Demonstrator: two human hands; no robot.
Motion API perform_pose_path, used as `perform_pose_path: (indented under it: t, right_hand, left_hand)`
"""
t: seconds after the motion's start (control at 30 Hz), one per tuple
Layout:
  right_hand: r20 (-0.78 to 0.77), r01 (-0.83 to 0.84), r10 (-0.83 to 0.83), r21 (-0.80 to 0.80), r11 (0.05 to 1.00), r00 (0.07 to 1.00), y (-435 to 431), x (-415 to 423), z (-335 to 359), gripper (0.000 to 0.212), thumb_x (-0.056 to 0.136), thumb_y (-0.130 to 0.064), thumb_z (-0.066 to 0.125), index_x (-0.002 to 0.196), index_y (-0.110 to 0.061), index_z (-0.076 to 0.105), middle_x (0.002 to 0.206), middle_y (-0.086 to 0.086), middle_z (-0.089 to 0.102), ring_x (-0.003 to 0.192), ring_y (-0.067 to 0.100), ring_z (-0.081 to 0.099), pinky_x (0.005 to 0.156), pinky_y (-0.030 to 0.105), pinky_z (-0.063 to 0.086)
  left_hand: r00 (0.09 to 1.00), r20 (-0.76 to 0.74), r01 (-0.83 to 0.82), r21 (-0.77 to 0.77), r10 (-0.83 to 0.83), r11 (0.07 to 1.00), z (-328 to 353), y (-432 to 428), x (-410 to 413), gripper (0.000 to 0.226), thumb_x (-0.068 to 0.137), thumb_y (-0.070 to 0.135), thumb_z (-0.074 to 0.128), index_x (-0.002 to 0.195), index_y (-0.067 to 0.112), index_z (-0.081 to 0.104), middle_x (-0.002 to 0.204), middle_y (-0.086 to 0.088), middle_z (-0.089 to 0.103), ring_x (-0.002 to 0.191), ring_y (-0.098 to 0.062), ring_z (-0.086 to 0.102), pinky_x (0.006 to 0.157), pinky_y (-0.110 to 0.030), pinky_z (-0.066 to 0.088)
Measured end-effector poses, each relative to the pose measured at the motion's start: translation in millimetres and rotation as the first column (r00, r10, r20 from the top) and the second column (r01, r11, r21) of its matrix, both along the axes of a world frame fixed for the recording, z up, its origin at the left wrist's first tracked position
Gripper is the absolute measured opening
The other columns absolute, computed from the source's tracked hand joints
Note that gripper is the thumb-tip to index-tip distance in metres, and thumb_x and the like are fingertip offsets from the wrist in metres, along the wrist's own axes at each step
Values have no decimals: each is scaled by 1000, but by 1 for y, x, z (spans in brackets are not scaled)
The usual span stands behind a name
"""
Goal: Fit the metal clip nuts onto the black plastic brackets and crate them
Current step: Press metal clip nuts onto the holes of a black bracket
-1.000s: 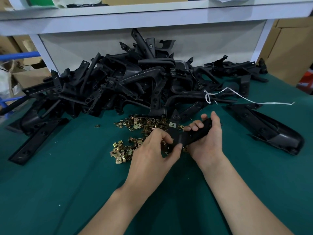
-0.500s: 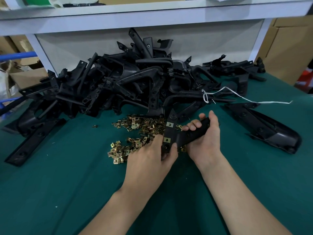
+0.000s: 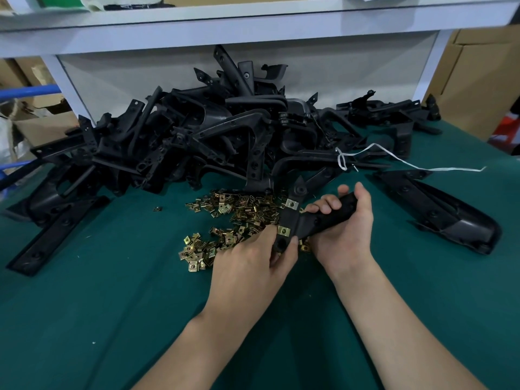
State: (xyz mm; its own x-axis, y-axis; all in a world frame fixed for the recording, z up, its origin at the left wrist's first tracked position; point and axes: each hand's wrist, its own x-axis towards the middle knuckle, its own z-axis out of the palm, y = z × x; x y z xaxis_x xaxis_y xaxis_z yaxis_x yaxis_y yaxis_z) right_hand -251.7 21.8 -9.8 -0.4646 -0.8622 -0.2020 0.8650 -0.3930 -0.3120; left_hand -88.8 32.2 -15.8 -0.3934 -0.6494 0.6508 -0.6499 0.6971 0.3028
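A black plastic bracket [image 3: 312, 220] is held over the green table between both hands. My right hand [image 3: 344, 229] grips its right end, fingers curled over the top. My left hand [image 3: 253, 254] pinches its lower left end with thumb and fingers. Two brass clip nuts sit on the bracket's arm, one clip nut [image 3: 292, 204] near the top and one clip nut [image 3: 284, 231] just above my left fingers. A loose heap of brass clip nuts [image 3: 233, 220] lies on the table to the left of the bracket, partly hidden by my left hand.
A big pile of black brackets [image 3: 213, 136] fills the back of the green table [image 3: 112, 305]. One long bracket [image 3: 439, 212] lies at right, another [image 3: 56, 235] at left. A white string [image 3: 408, 161] trails right. A white shelf frame [image 3: 253, 26] stands behind; cardboard boxes [image 3: 478, 80] at right.
My left hand slid down the bracket's arm to its lower end, uncovering a second clip nut on the arm. The right hand kept its grip.
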Motion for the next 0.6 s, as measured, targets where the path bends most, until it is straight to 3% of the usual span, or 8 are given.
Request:
perform_pose_path:
  t: [0.13, 0.23, 0.33, 0.43, 0.53, 0.6]
  right_hand:
    - [-2, -4, 4, 19, 1000, 1000, 0, 0, -1, 29, 90, -46, 63, 76, -21, 58, 61, -7, 39, 50, 12, 40, 54, 25, 47]
    - [-30, -2, 4, 41, 999, 1000, 1, 2, 0, 29, 90, -46, 63, 76, -22, 59, 61, -7, 42, 51, 12, 45, 58, 26, 51]
    - [-89, -10, 14, 37, 999, 996, 1, 3, 3, 30, 90, -43, 65, 69, -21, 62, 62, -4, 49, 61, 19, 61, 71, 34, 59]
    - [-236, -108, 102, -13, 994, 966, 2, 7, 8, 32, 92, -38, 62, 65, -22, 63, 67, -1, 56, 86, 27, 71, 84, 39, 57]
    - [-370, -241, 220, -11, 970, 903, 3, 14, 11, 30, 94, -38, 61, 70, -21, 66, 77, 3, 64, 105, 32, 70, 97, 42, 50]
    - [-431, -318, 286, -2, 948, 856, 4, 18, 12, 28, 93, -39, 61, 76, -19, 69, 85, 7, 69, 113, 34, 67, 102, 45, 48]
  left_hand:
    - [1000, 5, 3, -12, -3, 1000, 0, -1, 1, 34, 94, 48, 52, 72, 22, 45, 55, 17, 30, 44, -6, 27, 45, -9, 13]
    - [1000, -20, 13, 35, -12, 999, -3, -1, 1, 34, 95, 50, 49, 74, 23, 49, 57, 17, 39, 45, -7, 36, 42, -18, 27]
    - [970, -240, 96, 292, -24, 952, 0, -6, 4, 24, 100, 53, 47, 92, 32, 57, 68, 17, 53, 60, -6, 54, 51, -17, 36]
    - [847, -529, 205, 416, 53, 886, 10, -19, 13, 11, 100, 48, 52, 105, 41, 60, 97, 19, 64, 90, -1, 62, 71, -11, 45]
    - [730, -673, 322, 496, 123, 807, 16, -28, 19, 14, 100, 40, 57, 114, 36, 60, 103, 22, 70, 91, -6, 69, 73, -15, 53]
    - [699, -697, 320, 501, 157, 804, 16, -30, 21, 17, 100, 35, 59, 117, 31, 60, 102, 23, 71, 90, -5, 70, 69, -15, 54]
